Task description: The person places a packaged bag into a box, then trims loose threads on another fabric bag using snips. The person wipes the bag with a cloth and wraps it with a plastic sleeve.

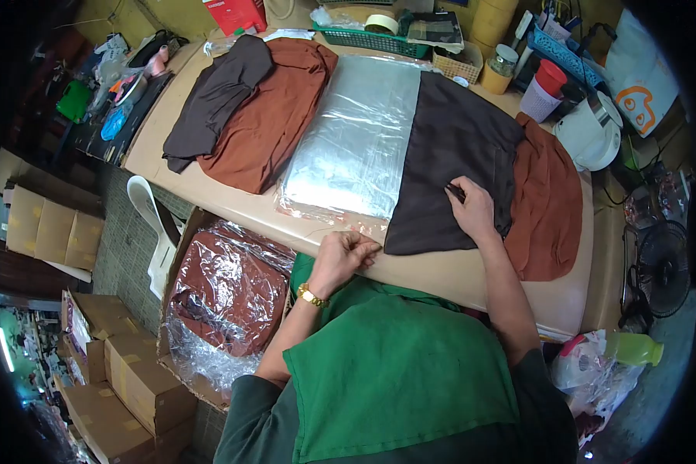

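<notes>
A dark brown piece of cloth [456, 131] lies flat on the padded table in front of me. My left hand [348, 257] is closed in a pinch at the cloth's near left corner, over the table edge; what sits between its fingertips is too small to make out. My right hand [472, 207] rests over the middle of the same cloth, its fingers closed around a small dark object [455, 189] whose kind I cannot tell. Left of the cloth is a stack of clear plastic bags [352, 139], shiny under the light. Rust-brown cloth [549, 201] lies along its right side.
More rust-brown cloth [274, 116] and dark brown cloth [220, 93] lie at the table's left. An open carton [165, 309] with plastic-wrapped garments [228, 290] stands below left. A green basket [363, 39], a kettle [591, 135] and cups line the back; a fan [657, 267] stands right.
</notes>
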{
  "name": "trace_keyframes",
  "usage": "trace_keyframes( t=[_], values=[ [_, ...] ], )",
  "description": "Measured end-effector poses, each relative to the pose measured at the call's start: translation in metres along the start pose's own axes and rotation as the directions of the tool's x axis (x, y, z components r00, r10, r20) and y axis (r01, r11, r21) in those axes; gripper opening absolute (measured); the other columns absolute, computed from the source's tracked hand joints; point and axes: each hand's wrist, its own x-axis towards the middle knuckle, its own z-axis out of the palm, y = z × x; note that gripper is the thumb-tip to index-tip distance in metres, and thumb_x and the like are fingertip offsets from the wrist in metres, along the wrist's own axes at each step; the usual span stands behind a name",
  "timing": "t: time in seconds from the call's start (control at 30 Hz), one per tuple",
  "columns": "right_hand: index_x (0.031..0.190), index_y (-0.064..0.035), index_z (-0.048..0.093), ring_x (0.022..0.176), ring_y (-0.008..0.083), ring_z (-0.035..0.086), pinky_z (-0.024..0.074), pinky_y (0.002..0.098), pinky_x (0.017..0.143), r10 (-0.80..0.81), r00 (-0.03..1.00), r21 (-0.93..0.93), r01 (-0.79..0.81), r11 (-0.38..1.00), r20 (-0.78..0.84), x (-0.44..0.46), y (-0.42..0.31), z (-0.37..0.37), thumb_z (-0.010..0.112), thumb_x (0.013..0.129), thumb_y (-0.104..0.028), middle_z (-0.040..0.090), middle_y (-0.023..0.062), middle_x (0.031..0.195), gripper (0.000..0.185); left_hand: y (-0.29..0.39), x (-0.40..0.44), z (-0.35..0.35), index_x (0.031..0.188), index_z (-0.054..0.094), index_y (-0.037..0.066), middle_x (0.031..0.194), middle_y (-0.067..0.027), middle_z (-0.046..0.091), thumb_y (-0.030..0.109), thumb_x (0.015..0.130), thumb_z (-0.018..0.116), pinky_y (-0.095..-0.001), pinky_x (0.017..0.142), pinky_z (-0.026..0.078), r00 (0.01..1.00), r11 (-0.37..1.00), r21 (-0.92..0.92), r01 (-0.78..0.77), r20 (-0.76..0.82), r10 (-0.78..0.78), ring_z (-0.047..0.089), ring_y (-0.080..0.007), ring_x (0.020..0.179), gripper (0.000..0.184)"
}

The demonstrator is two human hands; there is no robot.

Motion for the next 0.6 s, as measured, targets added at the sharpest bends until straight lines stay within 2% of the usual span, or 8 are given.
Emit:
trace_keyframes(
  t=[0.1, 0.37, 0.4, 0.43, 0.47, 0.5, 0.57, 0.6],
  values=[
    [0.094, -0.0041, 0.062, 0.074, 0.0324, 0.064, 0.0482, 0.0400, 0.065, 0.008, 1.000, -0.001, -0.008, 1.000, -0.008, 0.003, 0.002, -0.003, 0.070, 0.085, -0.014, 0.066, 0.0119, 0.086, 0.016, -0.004, 0.002, -0.015, 0.096, 0.070, -0.006, 0.078, -0.0058, 0.069, 0.009, 0.093, 0.067, -0.0233, 0.061, 0.054, 0.999, 0.999, -0.006, -0.038, 0.010, 0.038, 0.064, -0.0096, 0.066, 0.015],
    [0.092, -0.0052, 0.061, 0.072, 0.0300, 0.064, 0.0480, 0.0400, 0.064, 0.013, 0.999, -0.014, -0.013, 1.000, -0.037, 0.000, -0.001, 0.000, 0.070, 0.086, -0.017, 0.066, 0.0102, 0.086, 0.015, -0.015, -0.011, -0.062, 0.088, 0.065, 0.004, 0.072, 0.0009, 0.065, 0.019, 0.098, 0.062, -0.0171, 0.054, 0.045, 0.994, 0.895, -0.432, -0.109, -0.064, 0.090, 0.057, -0.0043, 0.058, 0.019],
    [0.092, -0.0052, 0.061, 0.072, 0.0300, 0.064, 0.0480, 0.0400, 0.064, 0.013, 0.999, -0.016, -0.013, 1.000, -0.036, 0.000, 0.000, 0.001, 0.070, 0.086, -0.017, 0.066, 0.0102, 0.086, 0.015, -0.021, -0.011, -0.079, 0.089, 0.065, 0.004, 0.074, -0.0005, 0.066, 0.019, 0.098, 0.062, -0.0179, 0.055, 0.046, 0.962, 0.665, -0.737, -0.123, 0.075, 0.262, 0.058, -0.0048, 0.061, 0.018],
    [0.092, -0.0054, 0.061, 0.072, 0.0303, 0.064, 0.0480, 0.0403, 0.064, 0.002, 0.999, -0.037, -0.004, 0.999, -0.051, 0.001, 0.000, 0.002, 0.070, 0.086, -0.016, 0.066, 0.0102, 0.085, 0.015, -0.028, -0.009, -0.089, 0.090, 0.065, 0.004, 0.077, -0.0019, 0.067, 0.019, 0.097, 0.062, -0.0188, 0.057, 0.047, 0.878, 0.351, -0.936, -0.039, 0.136, 0.459, 0.059, -0.0054, 0.064, 0.017],
    [0.092, -0.0055, 0.061, 0.072, 0.0306, 0.064, 0.0480, 0.0407, 0.064, -0.009, 0.998, -0.057, 0.005, 0.998, -0.064, 0.000, 0.000, 0.003, 0.069, 0.086, -0.015, 0.066, 0.0103, 0.085, 0.015, -0.029, -0.007, -0.085, 0.090, 0.065, 0.004, 0.077, -0.0019, 0.067, 0.019, 0.097, 0.062, -0.0188, 0.057, 0.047, 0.880, 0.349, -0.936, -0.038, 0.134, 0.456, 0.059, -0.0054, 0.064, 0.017],
    [0.092, -0.0055, 0.061, 0.072, 0.0306, 0.064, 0.0480, 0.0407, 0.064, -0.010, 0.998, -0.055, 0.007, 0.998, -0.060, 0.000, -0.001, 0.004, 0.069, 0.086, -0.015, 0.066, 0.0103, 0.085, 0.015, -0.018, -0.005, -0.074, 0.096, 0.065, 0.004, 0.082, -0.0041, 0.067, 0.020, 0.097, 0.063, -0.0203, 0.060, 0.048, 0.887, 0.556, -0.807, -0.200, 0.092, 0.452, 0.060, -0.0063, 0.068, 0.016],
    [0.092, -0.0056, 0.060, 0.073, 0.0312, 0.064, 0.0477, 0.0410, 0.064, 0.020, 0.998, -0.057, -0.023, 0.998, -0.054, 0.000, -0.001, 0.004, 0.069, 0.085, -0.014, 0.066, 0.0105, 0.085, 0.014, 0.011, -0.013, -0.041, 0.115, 0.064, 0.002, 0.097, -0.0090, 0.067, 0.020, 0.091, 0.068, -0.0256, 0.069, 0.052, 0.990, 0.944, -0.308, -0.115, 0.047, 0.136, 0.061, -0.0102, 0.078, 0.030],
    [0.092, -0.0056, 0.060, 0.073, 0.0312, 0.064, 0.0477, 0.0410, 0.064, 0.018, 0.999, -0.056, -0.021, 0.998, -0.051, 0.000, -0.001, 0.004, 0.069, 0.085, -0.014, 0.066, 0.0105, 0.085, 0.014, -0.001, -0.003, -0.023, 0.125, 0.061, 0.000, 0.104, -0.0086, 0.068, 0.024, 0.087, 0.074, -0.0272, 0.073, 0.053, 0.948, 0.952, 0.002, -0.305, 0.093, 0.304, 0.062, -0.0119, 0.081, 0.047]
  ],
)
